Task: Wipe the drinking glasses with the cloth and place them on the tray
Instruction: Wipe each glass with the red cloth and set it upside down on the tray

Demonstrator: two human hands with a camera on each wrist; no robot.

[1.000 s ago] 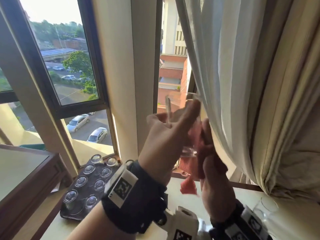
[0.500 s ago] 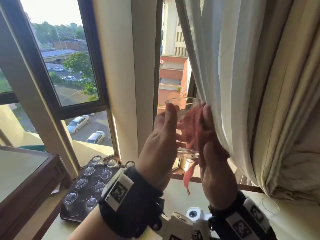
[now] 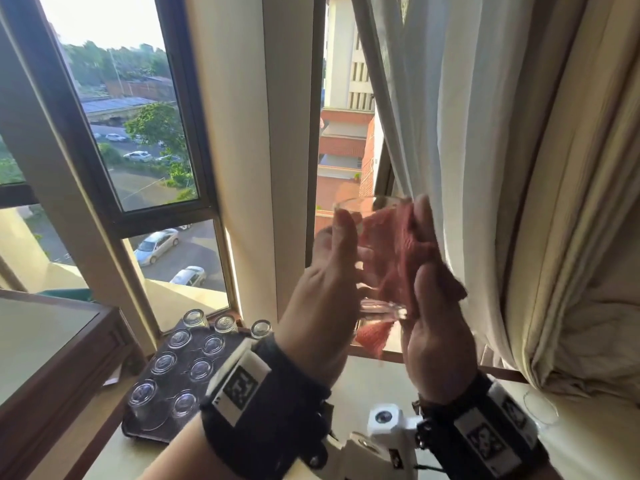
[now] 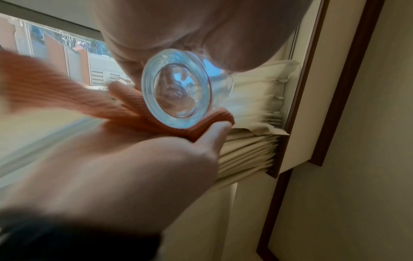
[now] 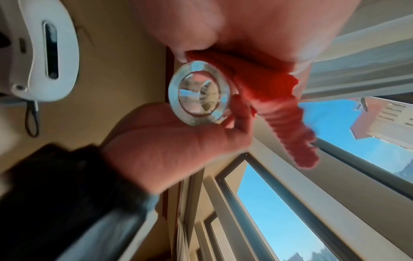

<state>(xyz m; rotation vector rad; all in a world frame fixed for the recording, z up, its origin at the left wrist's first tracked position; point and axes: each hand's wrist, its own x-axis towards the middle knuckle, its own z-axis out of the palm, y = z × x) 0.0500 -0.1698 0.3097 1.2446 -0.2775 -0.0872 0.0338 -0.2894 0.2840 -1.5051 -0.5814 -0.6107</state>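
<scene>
My left hand (image 3: 346, 251) grips a clear drinking glass (image 3: 367, 206) upright at chest height in front of the window. Its thick round base (image 4: 176, 88) faces both wrist cameras. My right hand (image 3: 424, 244) holds a red ribbed cloth (image 3: 398, 251) against the glass's right side, and a loose end of the cloth (image 5: 288, 127) hangs below. A dark tray (image 3: 145, 433) lies on the sill at lower left, carrying several upturned glasses (image 3: 201, 368).
A pale curtain (image 3: 485, 168) hangs right behind my right hand. A glass-topped wooden table (image 3: 52, 341) stands at left beside the tray. Another clear glass (image 3: 540, 407) sits on the sill at lower right. The window frame (image 3: 194, 216) is straight ahead.
The glass has come from a tilt to upright. My left hand shifted its grip on it, and the cloth slid up along its right side.
</scene>
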